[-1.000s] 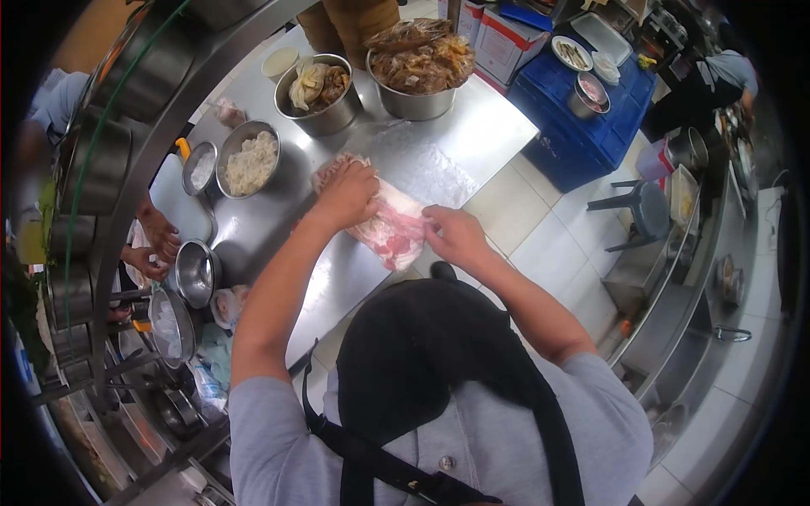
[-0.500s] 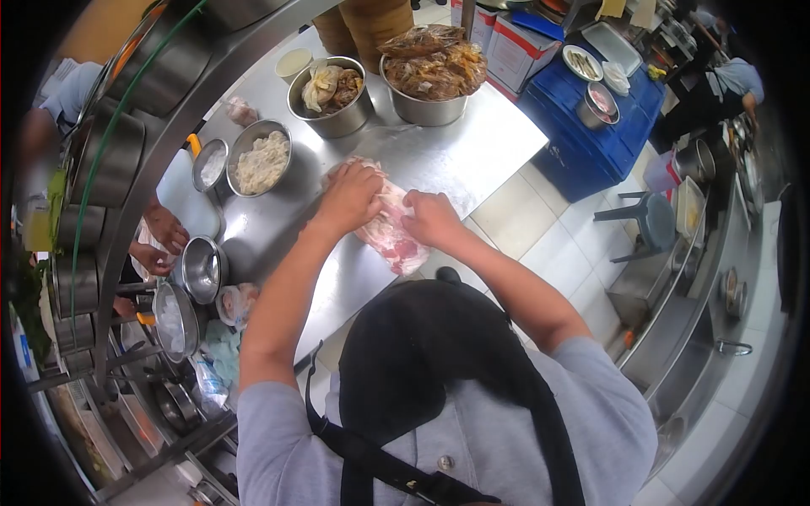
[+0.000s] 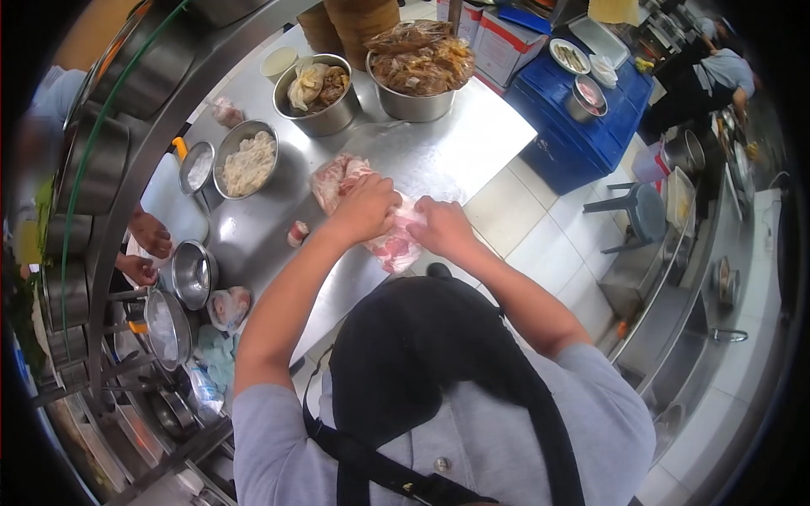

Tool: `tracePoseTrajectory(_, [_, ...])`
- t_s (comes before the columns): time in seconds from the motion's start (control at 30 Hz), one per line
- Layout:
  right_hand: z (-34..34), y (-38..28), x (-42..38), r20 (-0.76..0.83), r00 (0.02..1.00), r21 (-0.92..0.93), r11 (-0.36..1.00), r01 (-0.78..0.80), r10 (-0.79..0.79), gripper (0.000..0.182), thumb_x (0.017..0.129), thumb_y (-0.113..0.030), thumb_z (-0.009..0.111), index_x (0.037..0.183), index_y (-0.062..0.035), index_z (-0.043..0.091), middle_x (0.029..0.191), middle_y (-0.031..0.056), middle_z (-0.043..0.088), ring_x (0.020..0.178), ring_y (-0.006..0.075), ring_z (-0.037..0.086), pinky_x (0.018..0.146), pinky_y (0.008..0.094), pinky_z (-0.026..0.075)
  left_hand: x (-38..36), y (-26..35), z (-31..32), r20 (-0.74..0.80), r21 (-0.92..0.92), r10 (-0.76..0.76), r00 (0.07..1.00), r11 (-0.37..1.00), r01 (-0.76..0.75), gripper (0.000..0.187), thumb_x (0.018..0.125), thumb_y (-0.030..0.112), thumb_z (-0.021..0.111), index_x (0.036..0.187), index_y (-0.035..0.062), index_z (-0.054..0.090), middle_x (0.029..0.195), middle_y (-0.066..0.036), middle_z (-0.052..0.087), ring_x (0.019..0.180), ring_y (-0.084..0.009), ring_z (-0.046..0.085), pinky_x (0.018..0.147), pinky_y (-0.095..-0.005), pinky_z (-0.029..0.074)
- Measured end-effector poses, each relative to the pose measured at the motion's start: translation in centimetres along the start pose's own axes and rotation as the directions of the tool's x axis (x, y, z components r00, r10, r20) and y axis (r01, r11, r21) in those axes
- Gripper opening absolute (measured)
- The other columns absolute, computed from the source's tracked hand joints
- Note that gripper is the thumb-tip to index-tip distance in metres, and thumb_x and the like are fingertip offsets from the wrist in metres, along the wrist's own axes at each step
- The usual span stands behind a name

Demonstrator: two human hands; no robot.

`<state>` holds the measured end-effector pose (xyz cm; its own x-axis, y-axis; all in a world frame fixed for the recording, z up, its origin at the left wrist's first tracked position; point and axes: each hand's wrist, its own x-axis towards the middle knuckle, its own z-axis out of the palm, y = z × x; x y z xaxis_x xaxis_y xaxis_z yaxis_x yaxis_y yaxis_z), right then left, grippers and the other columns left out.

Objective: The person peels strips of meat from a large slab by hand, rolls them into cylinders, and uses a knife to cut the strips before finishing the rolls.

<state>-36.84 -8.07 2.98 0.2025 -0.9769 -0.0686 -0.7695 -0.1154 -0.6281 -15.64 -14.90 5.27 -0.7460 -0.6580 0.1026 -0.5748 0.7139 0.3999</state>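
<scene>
Since just before, the left hand [image 3: 367, 208] has slid along the meat [image 3: 336, 173], closer to the right hand [image 3: 445, 226]. The meat lies on the counter [image 3: 253, 223], near its edge by the person. Left grip curls over it; how wide, I cannot tell. Right grip pinches it. A small meat roll [image 3: 297, 234] sits on the counter too.

The meat [image 3: 393, 247] is marbled pink and white.
</scene>
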Motion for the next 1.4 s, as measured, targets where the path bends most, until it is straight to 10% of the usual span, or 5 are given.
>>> tracePoseTrajectory(0.53, [1.0, 0.5, 0.4, -0.1, 0.985, 0.101, 0.984, 0.15, -0.14, 0.035, 0.086, -0.03, 0.071, 0.111, -0.0059, 0.068, 0.099, 0.0185, 0.074, 0.103, 0.0388, 0.068, 0.096, 0.0495, 0.043, 0.7, 1.0, -2.5, 0.161, -0.029, 0.033, 0.986, 0.999, -0.028, 0.016, 0.076, 0.017, 0.072, 0.086, 0.0053, 0.069, 0.098, -0.011, 0.063, 0.107, -0.0323, 0.055, 0.096, -0.0439, 0.045])
tracePoseTrajectory(0.73, [-2.8, -1.2, 3.1, 0.354, 0.935, 0.206, 0.973, -0.108, 0.028, 0.034, 0.093, -0.035, 0.068, 0.093, -0.0025, 0.076, 0.082, 0.0158, 0.073, 0.076, 0.029, 0.07, 0.076, 0.0413, 0.052, 1.0, 0.4, -4.7, 0.175, -0.266, -0.137, 0.975, 0.947, 0.181, 0.018, 0.08, 0.017, 0.073, 0.088, 0.0049, 0.062, 0.089, -0.012, 0.062, 0.087, -0.0302, 0.059, 0.08, -0.0406, 0.048])
tracePoseTrajectory(0.9, [-5.8, -0.2, 3.7, 0.376, 0.918, 0.596, 0.792, -0.135, -0.127, 0.031, 0.101, -0.028, 0.065, 0.095, 0.0009, 0.073, 0.079, -0.0006, 0.069, 0.07, 0.0072, 0.056, 0.066, 0.0315, 0.048, 0.8, 0.6, -8.5, 0.191, -0.572, -0.317, 0.929, 0.733, 0.368, 0.011, 0.086, 0.009, 0.069, 0.088, 0.0052, 0.059, 0.084, -0.002, 0.063, 0.079, -0.0109, 0.059, 0.075, -0.0295, 0.049])
tracePoseTrajectory(1.2, [-9.6, -5.6, 6.1, 0.366, 0.891, 0.918, 0.259, -0.299, -0.27, 0.012, 0.097, -0.012, 0.058, 0.096, -0.0015, 0.065, 0.075, 0.0062, 0.063, 0.064, 0.0166, 0.06, 0.06, 0.0319, 0.05, -2.0, 0.0, -13.8, 0.093, -0.885, -0.345, 0.934, 0.401, 0.236, 0.012, 0.093, 0.006, 0.068, 0.099, 0.008, 0.057, 0.092, 0.002, 0.063, 0.086, -0.0074, 0.061, 0.079, -0.0263, 0.05])
tracePoseTrajectory(1.4, [-13.2, -13.7, 9.1, 0.369, 0.839, 0.904, 0.363, -0.224, -0.401, 0.009, 0.092, -0.008, 0.056, 0.093, -0.0023, 0.063, 0.068, 0.0024, 0.054, 0.052, 0.0111, 0.045, 0.044, 0.0268, 0.034, -5.6, 0.6, -15.0, -0.028, -0.957, -0.402, 0.915, 0.276, 0.092, 0.024, 0.093, 0.008, 0.071, 0.115, 0.0072, 0.063, 0.106, -0.001, 0.068, 0.09, -0.0097, 0.064, 0.084, -0.0295, 0.053])
